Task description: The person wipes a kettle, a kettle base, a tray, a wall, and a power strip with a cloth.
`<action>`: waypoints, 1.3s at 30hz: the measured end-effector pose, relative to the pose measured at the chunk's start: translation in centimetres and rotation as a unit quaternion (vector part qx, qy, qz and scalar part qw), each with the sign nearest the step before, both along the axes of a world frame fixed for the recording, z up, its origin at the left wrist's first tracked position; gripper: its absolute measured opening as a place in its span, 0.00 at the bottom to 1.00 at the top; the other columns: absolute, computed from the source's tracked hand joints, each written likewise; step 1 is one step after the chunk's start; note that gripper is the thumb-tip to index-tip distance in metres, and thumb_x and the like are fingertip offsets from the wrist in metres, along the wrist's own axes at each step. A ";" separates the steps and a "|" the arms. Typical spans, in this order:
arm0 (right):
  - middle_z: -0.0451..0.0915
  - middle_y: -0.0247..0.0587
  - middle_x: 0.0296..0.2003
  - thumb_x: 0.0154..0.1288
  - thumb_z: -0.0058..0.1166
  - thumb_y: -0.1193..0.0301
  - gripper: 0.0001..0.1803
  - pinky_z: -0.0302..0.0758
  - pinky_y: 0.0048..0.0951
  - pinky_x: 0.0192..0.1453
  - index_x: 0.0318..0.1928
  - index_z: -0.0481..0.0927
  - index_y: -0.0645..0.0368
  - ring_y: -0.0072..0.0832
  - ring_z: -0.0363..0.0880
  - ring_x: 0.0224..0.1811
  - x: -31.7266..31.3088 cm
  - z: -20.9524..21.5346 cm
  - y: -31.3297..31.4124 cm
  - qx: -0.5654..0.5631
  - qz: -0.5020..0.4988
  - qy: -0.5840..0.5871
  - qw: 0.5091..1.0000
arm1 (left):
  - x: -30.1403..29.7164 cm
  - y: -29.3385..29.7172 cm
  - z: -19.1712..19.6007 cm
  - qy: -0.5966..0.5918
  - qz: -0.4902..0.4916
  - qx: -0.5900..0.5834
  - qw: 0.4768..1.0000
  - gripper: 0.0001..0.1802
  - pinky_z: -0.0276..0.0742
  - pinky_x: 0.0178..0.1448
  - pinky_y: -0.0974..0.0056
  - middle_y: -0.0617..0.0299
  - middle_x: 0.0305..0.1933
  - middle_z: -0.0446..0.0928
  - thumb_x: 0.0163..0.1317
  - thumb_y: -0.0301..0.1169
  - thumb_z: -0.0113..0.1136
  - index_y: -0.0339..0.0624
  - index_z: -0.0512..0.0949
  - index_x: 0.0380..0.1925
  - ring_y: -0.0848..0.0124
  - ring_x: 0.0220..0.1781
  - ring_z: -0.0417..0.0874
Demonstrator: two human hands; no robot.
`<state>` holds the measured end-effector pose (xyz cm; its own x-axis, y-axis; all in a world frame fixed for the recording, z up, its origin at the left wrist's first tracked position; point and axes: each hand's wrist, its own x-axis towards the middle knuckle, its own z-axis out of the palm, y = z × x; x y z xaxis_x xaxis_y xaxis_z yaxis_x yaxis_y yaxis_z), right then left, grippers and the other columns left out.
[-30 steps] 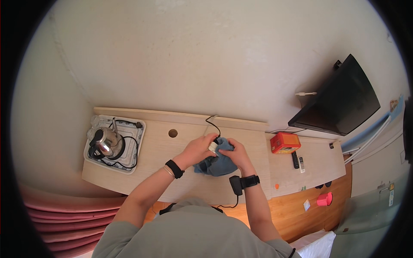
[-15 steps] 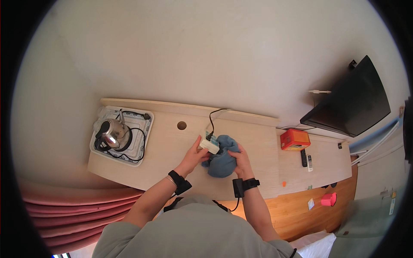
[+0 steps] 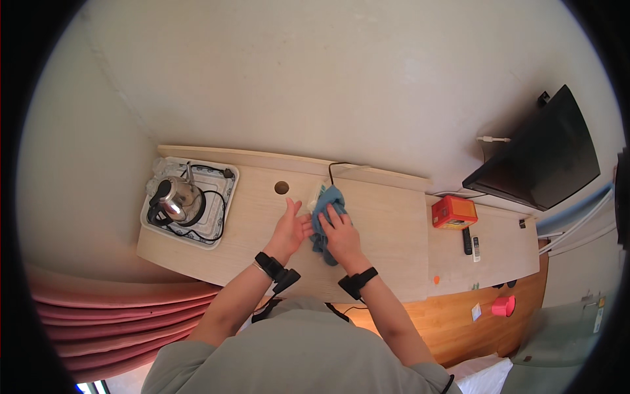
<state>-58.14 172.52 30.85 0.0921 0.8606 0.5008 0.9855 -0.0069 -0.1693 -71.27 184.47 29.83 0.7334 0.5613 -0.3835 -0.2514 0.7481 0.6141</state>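
Observation:
A blue cloth (image 3: 333, 196) lies bunched over a white socket block (image 3: 315, 195), leaving only its upper left edge in sight. My right hand (image 3: 342, 238) holds the cloth against the block, its fingers spread over the fabric. Just to the left, my left hand (image 3: 289, 231) is open, thumb up and fingers apart, with nothing held. Its fingertips reach close to the cloth; whether they touch is hard to tell. A black cord (image 3: 331, 172) runs from behind the desk's back ledge down to the block, and the cloth hides its plug.
At the desk's (image 3: 387, 243) left end, a metal kettle (image 3: 174, 199) sits on a white tray (image 3: 211, 244). To the right are a red box (image 3: 454, 212), a black remote (image 3: 466, 241), a white remote (image 3: 476, 249) and a wall-mounted screen (image 3: 541, 154). A pink cup (image 3: 503, 306) is on the floor.
My left hand has let go of the socket block and opened. My right hand has moved left onto the block with the cloth, now covering most of it and the plug.

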 end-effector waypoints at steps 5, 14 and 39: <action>0.74 0.43 0.60 0.47 0.55 0.83 0.27 0.81 0.36 0.49 0.51 0.84 0.52 0.43 0.75 0.50 2.3 -1.4 -1.3 -0.026 0.044 0.051 0.997 | 0.4 0.9 -0.5 0.029 -0.002 0.010 1.000 0.53 0.72 0.64 0.49 0.33 0.66 0.65 0.67 0.66 0.45 0.42 0.39 0.76 0.51 0.61 0.76; 0.78 0.52 0.56 0.49 0.48 0.87 0.25 0.73 0.40 0.64 0.47 0.85 0.56 0.49 0.75 0.59 6.6 -6.5 -3.7 -0.023 -0.122 0.301 0.945 | 1.1 0.4 -2.8 0.051 -0.019 0.062 0.997 0.30 0.72 0.64 0.53 0.52 0.59 0.74 0.71 0.53 0.52 0.41 0.67 0.62 0.60 0.58 0.77; 0.81 0.49 0.51 0.55 0.45 0.85 0.24 0.74 0.36 0.60 0.51 0.82 0.59 0.48 0.77 0.57 7.9 -3.0 1.9 -0.002 -0.152 0.413 0.898 | 2.0 -0.4 -4.3 0.128 0.035 0.055 0.990 0.32 0.79 0.55 0.55 0.57 0.58 0.72 0.64 0.26 0.64 0.46 0.59 0.64 0.65 0.57 0.77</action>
<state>-50.28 174.43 27.82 0.6609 0.7352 0.1507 0.4772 -0.2567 -0.8405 -69.28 184.03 25.57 0.5787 0.6553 -0.4855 -0.1259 0.6599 0.7407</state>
